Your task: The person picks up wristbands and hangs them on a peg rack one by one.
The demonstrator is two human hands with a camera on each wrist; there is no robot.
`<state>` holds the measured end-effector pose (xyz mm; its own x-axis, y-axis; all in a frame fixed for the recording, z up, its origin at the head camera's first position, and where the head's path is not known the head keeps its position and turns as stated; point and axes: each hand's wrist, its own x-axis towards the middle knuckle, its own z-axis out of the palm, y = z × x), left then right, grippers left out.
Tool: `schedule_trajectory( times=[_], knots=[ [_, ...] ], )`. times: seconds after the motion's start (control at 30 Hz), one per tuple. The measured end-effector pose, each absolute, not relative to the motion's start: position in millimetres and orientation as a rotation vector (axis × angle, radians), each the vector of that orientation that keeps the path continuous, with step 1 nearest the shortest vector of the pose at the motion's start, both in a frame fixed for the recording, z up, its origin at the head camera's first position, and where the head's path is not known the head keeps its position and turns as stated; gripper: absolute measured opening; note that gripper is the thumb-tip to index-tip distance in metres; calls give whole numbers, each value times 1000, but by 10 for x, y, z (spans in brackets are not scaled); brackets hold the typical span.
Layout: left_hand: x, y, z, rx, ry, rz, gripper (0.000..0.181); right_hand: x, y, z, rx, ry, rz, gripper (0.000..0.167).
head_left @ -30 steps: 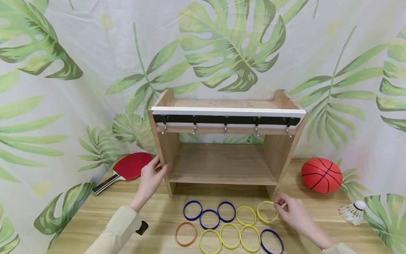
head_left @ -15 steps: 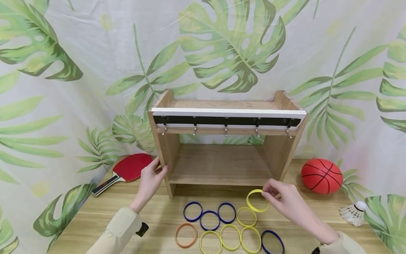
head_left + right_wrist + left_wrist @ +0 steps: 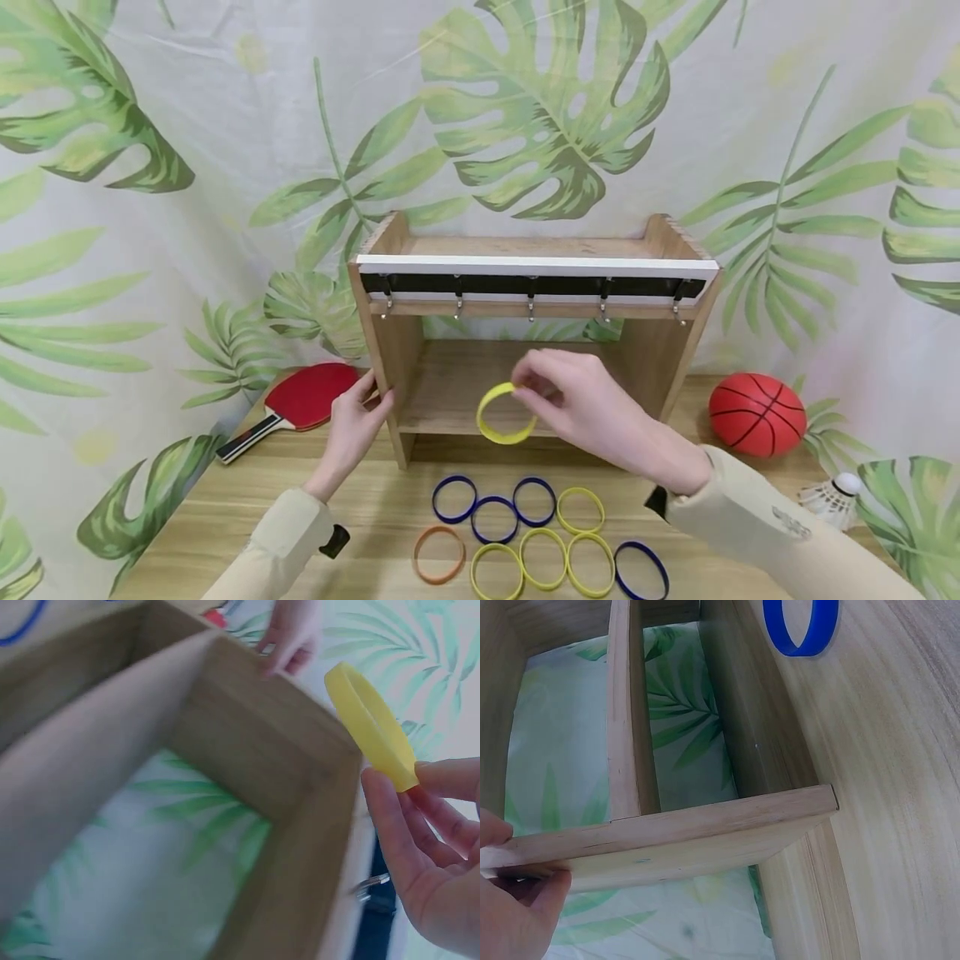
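My right hand [image 3: 588, 404] pinches a yellow ring [image 3: 507, 439] between thumb and fingers, in front of the wooden shelf's opening. In the right wrist view the yellow ring [image 3: 367, 724] is tilted, near a metal hook [image 3: 371, 885]. With thumb and fingers on either side, my left hand [image 3: 354, 427] grips the left side panel of the wooden shelf [image 3: 367, 333]; the left wrist view shows the thumb [image 3: 551, 896] at the panel's edge. Along the shelf's top front runs a black strip [image 3: 495, 285] with several bare hooks [image 3: 532, 310].
Before the shelf lie several blue rings [image 3: 454, 477], several yellow rings [image 3: 581, 490] and an orange ring [image 3: 438, 581]. A red table tennis bat [image 3: 311, 396] lies left. At right are a small red basketball [image 3: 757, 414] and a shuttlecock [image 3: 832, 500]. A leaf-patterned cloth [image 3: 225, 167] hangs behind.
My right hand has lifted the yellow ring off the table and carried it left and up to the front of the shelf. The left hand stays at the side panel.
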<state>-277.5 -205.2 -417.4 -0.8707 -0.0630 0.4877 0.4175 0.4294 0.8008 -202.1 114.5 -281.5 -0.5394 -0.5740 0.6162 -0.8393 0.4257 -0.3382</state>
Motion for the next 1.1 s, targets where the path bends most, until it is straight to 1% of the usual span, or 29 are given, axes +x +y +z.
schedule_trajectory(
  times=[0.1,0.23,0.4,0.57,0.73,0.83,1.1],
  knots=[
    [-2780,-2051,-4184,-296,-2233,-1444,43,-2051,954,-2600,1251,-2236,865,7],
    [-2777,-2073,-4194,-293,-2204,-1441,39,-2130,690,-2353,1305,-2164,816,5],
    [-2779,-2088,-4198,-296,-2205,-1406,33,-2241,386,-2166,1310,-2178,715,3],
    [-2788,-2055,-4184,-305,-2230,-1374,29,-2358,154,-2097,1277,-2232,623,5],
    [-2815,-2041,-4199,-351,-2211,-1375,35,-2487,-15,-2102,1238,-2264,550,6],
    [-2813,-2039,-4203,-361,-2206,-1388,39,-2545,-73,-2128,1214,-2301,499,7],
    [-2768,-2045,-4152,-309,-2226,-1405,36,-2579,-140,-2172,1157,-2337,458,10]
  ],
)
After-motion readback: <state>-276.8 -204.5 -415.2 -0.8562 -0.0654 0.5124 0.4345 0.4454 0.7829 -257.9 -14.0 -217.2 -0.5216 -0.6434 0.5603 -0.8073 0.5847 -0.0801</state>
